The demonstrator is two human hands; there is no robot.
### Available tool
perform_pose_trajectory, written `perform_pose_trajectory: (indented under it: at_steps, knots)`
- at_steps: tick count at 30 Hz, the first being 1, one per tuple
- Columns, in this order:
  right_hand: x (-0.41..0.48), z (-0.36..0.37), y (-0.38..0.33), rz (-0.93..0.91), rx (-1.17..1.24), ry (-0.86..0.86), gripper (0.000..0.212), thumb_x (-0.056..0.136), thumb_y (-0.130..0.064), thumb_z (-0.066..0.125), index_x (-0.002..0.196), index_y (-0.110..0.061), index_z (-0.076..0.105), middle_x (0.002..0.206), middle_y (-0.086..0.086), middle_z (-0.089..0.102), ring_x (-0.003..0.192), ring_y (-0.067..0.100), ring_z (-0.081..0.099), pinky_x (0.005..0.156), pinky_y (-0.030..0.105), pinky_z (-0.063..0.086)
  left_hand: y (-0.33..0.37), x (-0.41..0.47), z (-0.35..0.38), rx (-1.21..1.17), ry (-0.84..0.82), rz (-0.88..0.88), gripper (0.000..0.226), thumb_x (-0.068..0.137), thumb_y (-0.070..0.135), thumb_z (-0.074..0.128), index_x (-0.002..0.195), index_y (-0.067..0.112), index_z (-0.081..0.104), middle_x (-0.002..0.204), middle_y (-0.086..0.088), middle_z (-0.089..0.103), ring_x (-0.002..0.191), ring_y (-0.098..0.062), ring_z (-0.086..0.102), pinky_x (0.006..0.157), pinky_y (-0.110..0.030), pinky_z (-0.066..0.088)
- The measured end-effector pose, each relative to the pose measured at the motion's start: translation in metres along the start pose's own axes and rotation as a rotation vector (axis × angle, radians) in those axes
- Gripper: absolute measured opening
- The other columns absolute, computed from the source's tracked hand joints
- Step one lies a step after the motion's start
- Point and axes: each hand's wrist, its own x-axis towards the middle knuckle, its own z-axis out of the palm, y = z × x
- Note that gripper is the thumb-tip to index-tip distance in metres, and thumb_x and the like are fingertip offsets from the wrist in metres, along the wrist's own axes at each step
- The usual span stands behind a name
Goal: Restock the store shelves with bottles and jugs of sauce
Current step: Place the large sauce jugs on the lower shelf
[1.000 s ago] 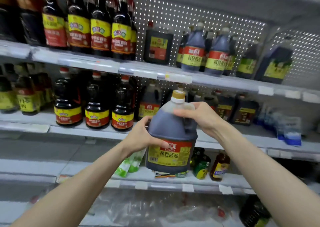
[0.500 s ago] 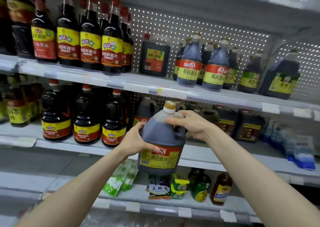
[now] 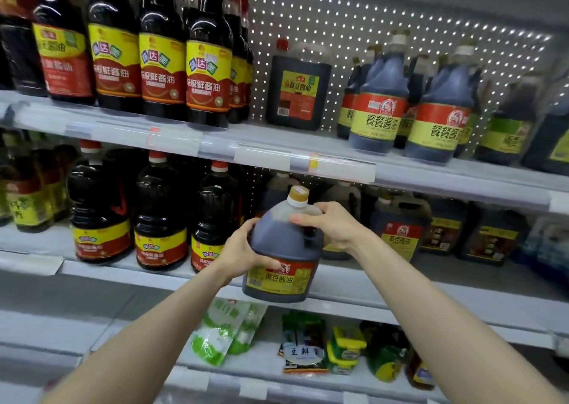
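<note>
I hold a dark soy sauce jug [image 3: 284, 249] with a tan cap and a red and yellow label, upright, in front of the middle shelf [image 3: 354, 283]. My left hand [image 3: 243, 249] grips its left side, thumb on the label. My right hand [image 3: 332, 223] curls over its shoulder and handle at the top right. Similar jugs [image 3: 400, 228] stand behind it on the middle shelf, partly hidden by the held jug and my right hand.
Tall dark bottles [image 3: 160, 216] fill the middle shelf to the left. The upper shelf [image 3: 277, 154] carries bottles, a square jug [image 3: 297, 86] and blue-tinted jugs [image 3: 381, 96]. Green pouches [image 3: 224, 329] and small packets lie on the lower shelf.
The jug in both hands has moved up and forward toward the middle shelf, and my view has risen and come closer to the shelves. Both grips are unchanged.
</note>
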Motion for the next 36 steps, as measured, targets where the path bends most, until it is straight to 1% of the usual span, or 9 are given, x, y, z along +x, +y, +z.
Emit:
perform_pose_trajectory:
  at_steps: [4,7,11,15,18,23,26,32,36]
  knots:
    - [0.027,0.010,0.012,0.031,0.005,0.027,0.045,0.077,-0.009,0.078,0.109,0.016,0.062,0.114,0.027,0.065,0.091,0.023,0.063,0.091,0.045,0.051,-0.017,0.021,-0.006,-0.007,-0.019,-0.001,0.110,0.033,0.035,0.092,0.132,0.023,0.044,0.117,0.001,0.062,0.109,-0.020,0.061,0.090,-0.044,0.054]
    - [0.044,0.015,0.019,0.059,0.000,0.041,0.039,0.075,-0.012,0.080,0.105,0.010,0.067,0.110,0.024,0.068,0.093,0.025,0.065,0.096,0.049,0.048,-0.030,0.036,-0.009,-0.002,-0.016,0.007,0.111,0.035,0.033,0.091,0.134,0.024,0.042,0.119,-0.001,0.061,0.110,-0.020,0.060,0.091,-0.044,0.053]
    - [0.058,0.020,0.026,0.066,-0.045,0.038,0.025,0.077,-0.016,0.080,0.096,-0.003,0.070,0.102,0.015,0.071,0.089,0.021,0.066,0.090,0.043,0.052,-0.046,0.049,-0.008,-0.018,-0.025,-0.010,0.097,0.055,0.005,0.090,0.136,0.022,0.039,0.119,-0.004,0.059,0.111,-0.024,0.059,0.091,-0.048,0.053]
    - [0.068,0.024,0.030,0.061,-0.019,0.032,0.015,0.078,-0.015,0.079,0.088,-0.016,0.069,0.096,0.006,0.071,0.094,0.021,0.066,0.090,0.041,0.052,-0.056,0.057,-0.008,-0.024,-0.026,-0.015,0.097,0.058,0.008,0.090,0.138,0.021,0.037,0.120,-0.004,0.060,0.109,-0.023,0.060,0.090,-0.047,0.054]
    - [0.072,0.025,0.033,0.056,-0.039,0.062,0.016,0.080,-0.019,0.078,0.087,-0.020,0.063,0.088,-0.005,0.067,0.083,0.009,0.063,0.076,0.027,0.053,-0.062,0.059,-0.007,-0.021,-0.030,0.000,0.094,0.062,0.013,0.088,0.140,0.020,0.035,0.121,-0.005,0.060,0.110,-0.024,0.060,0.089,-0.046,0.054]
    - [0.076,0.028,0.039,0.000,-0.058,0.138,0.035,0.080,-0.021,0.078,0.107,-0.012,0.057,0.094,-0.004,0.063,0.084,0.006,0.060,0.064,0.019,0.050,-0.064,0.054,0.001,-0.012,0.022,0.025,0.093,0.076,0.019,0.079,0.149,0.023,0.021,0.130,-0.002,0.053,0.114,-0.021,0.056,0.093,-0.041,0.053]
    - [0.075,0.031,0.057,-0.015,0.003,0.201,0.058,0.077,-0.022,0.081,0.124,-0.004,0.053,0.116,0.007,0.063,0.107,0.023,0.061,0.085,0.034,0.056,-0.067,0.049,0.004,-0.025,0.026,0.041,0.089,0.082,0.021,0.074,0.150,0.025,0.018,0.133,0.001,0.050,0.115,-0.019,0.055,0.094,-0.038,0.052]
    - [0.046,0.047,0.115,0.048,0.085,0.244,0.070,0.084,-0.034,0.073,0.143,-0.024,0.036,0.141,0.001,0.049,0.120,0.024,0.056,0.096,0.050,0.051,-0.084,0.040,0.010,-0.077,0.076,0.027,0.076,0.089,0.021,0.066,0.151,0.023,0.022,0.134,0.003,0.053,0.116,-0.015,0.056,0.096,-0.036,0.050]
    - [0.036,0.059,0.141,0.089,0.287,0.193,0.062,0.095,-0.031,0.059,0.147,-0.039,0.028,0.137,-0.001,0.054,0.116,0.022,0.059,0.094,0.053,0.050,-0.099,0.035,0.013,-0.060,0.082,0.016,0.062,0.091,0.019,0.064,0.145,0.020,0.035,0.128,0.000,0.059,0.117,-0.017,0.057,0.099,-0.040,0.049]
